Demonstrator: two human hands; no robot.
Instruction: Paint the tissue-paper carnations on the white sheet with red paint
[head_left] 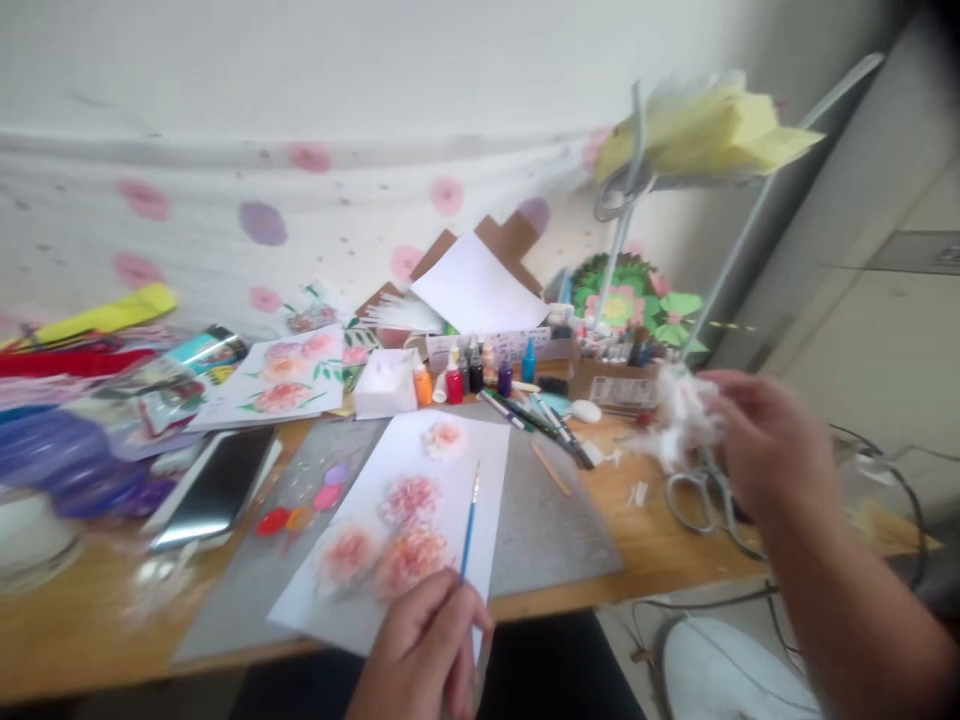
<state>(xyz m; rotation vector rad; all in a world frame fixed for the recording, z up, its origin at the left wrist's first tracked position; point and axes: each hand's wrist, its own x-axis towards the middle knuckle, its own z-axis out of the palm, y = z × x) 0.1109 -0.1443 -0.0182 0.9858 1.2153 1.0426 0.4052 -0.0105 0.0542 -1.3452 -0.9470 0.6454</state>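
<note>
My left hand (426, 648) is at the near table edge, shut on a thin blue-handled paintbrush (469, 520) whose tip points up over a white sheet (480, 470). The sheet lies on a grey mat (547, 530) and carries several pink and orange flower blots (409, 500). My right hand (765, 440) is raised at the right above the table, pinching a crumpled white tissue (682, 415). Metal scissors (701, 500) lie on the wood just below that hand.
Small paint bottles (465, 378), pens (540, 415) and a tissue box (384, 385) stand behind the sheet. A dark tablet (217, 485) and paint dabs (300, 510) lie left. Painted flower paper (285, 380), coloured rolls and a lamp with yellow paper (705, 130) crowd the back.
</note>
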